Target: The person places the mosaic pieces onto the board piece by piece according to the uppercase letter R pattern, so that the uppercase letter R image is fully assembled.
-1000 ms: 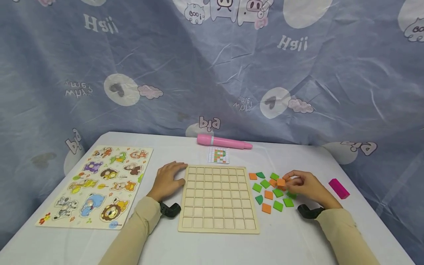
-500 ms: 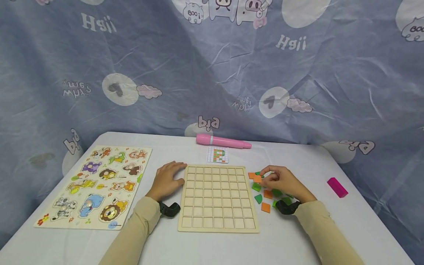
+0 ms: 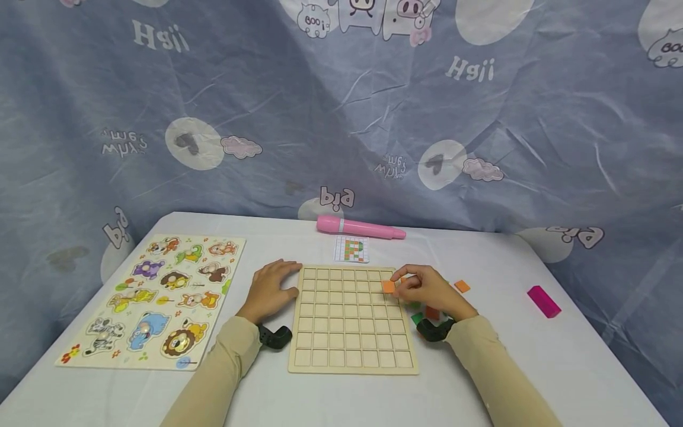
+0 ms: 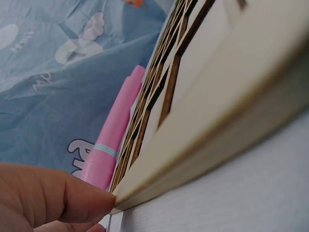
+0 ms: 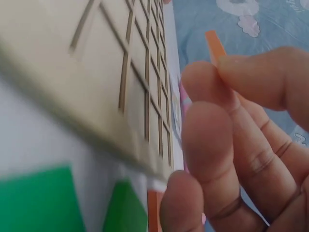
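My right hand pinches a square orange tile between thumb and fingertips, over the upper right corner of a wooden grid board. In the right wrist view the orange tile is seen edge-on, raised above the board. The left hand rests on the table with fingertips and thumb at the board's left edge. A close look from the left wrist has a digit touching the board's corner. Green and orange tiles lie right of the board, mostly hidden under the right hand and wrist.
A small pattern card and a pink pen-shaped toy lie behind the board. An animal puzzle board is at the left. One orange tile and a magenta block lie to the right.
My right hand has moved left from the tile pile to above the board's right side, carrying the orange tile. The left hand has stayed at the board's edge.
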`<action>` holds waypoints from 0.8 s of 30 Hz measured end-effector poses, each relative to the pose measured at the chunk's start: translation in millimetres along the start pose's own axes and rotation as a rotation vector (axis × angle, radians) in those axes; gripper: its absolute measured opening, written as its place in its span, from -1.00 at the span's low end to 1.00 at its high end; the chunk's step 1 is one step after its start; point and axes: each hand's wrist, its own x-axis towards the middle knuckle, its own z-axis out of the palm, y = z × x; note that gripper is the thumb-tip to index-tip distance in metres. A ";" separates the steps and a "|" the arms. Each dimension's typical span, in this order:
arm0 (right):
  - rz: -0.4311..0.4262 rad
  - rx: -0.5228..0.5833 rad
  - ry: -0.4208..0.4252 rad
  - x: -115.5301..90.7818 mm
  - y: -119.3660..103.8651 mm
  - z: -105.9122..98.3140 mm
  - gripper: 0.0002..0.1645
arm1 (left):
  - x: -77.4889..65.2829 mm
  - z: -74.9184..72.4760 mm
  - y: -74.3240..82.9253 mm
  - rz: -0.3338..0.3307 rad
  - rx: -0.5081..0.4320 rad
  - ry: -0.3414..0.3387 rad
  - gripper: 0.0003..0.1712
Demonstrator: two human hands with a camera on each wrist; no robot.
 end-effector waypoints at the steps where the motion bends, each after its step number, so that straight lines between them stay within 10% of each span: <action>1: 0.001 0.009 -0.002 2.0 -0.8 1.9 -0.64 | 0.1 0.2 -0.2 0.000 0.002 0.001 -0.26; 24: 0.038 0.136 -0.022 47.4 -18.0 46.6 -0.67 | 1.3 -1.4 1.3 -0.004 0.002 -0.007 -0.26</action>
